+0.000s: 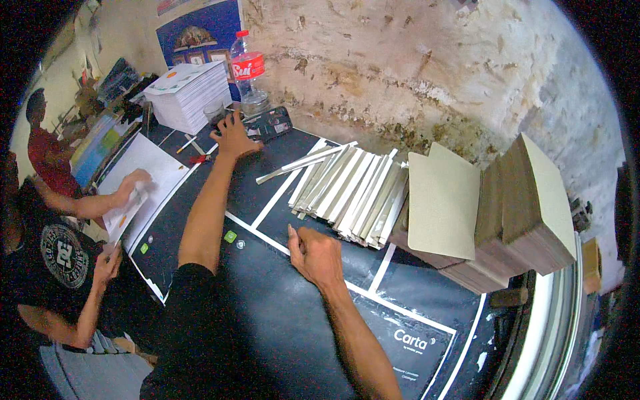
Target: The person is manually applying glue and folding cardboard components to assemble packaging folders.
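My left hand [235,139] reaches to the far part of the black table, with its fingers spread and curved downward. It is beside a dark phone-like device [273,124] and just in front of a clear drinking glass [214,110]. Nothing shows in its grasp. My right hand [317,257] is closed in a loose fist over the table, thumb side up, and I see nothing in it. Just beyond it lies a row of narrow white and grey board strips [350,190]. Two longer strips [307,162] lie slantwise at the row's left end.
Stacks of grey-beige boards [443,200] stand on the right. Near the wall are a clear plastic bottle [248,73] with a red cap and a tall paper stack [190,97]. On the left, a co-worker [63,260] handles printed sheets [130,210]; another person [50,150] is farther back.
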`<state>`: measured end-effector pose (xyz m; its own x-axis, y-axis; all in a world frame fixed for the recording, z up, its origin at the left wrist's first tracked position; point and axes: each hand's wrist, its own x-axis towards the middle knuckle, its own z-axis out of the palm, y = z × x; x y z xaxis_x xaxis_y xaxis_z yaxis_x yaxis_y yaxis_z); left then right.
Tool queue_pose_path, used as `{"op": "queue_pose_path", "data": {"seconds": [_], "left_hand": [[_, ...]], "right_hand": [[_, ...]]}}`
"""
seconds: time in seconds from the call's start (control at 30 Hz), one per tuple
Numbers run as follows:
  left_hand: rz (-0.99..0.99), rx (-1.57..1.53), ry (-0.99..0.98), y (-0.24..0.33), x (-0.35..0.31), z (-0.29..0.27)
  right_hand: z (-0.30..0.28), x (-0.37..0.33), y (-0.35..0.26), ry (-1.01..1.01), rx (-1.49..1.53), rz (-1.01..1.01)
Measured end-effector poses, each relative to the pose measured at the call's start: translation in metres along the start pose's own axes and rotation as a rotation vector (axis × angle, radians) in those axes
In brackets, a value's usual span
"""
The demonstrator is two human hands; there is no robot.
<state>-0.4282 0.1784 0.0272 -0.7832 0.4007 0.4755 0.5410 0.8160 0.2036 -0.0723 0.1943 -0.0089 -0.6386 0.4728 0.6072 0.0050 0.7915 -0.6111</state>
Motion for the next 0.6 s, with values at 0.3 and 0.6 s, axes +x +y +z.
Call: {"op": "queue_pose_path", "data": {"seconds": [0.3, 0.6], "left_hand": [[0.215, -0.145, 0.038, -0.035, 0.010, 0.033], [0.284, -0.053, 0.252, 0.023, -0.030, -0.010]], "right_hand": [[0.003, 0.000, -0.002, -0.041, -0.015, 0.040], [-0.007, 0.000, 0.004, -0.091, -0.055, 0.037]]}}
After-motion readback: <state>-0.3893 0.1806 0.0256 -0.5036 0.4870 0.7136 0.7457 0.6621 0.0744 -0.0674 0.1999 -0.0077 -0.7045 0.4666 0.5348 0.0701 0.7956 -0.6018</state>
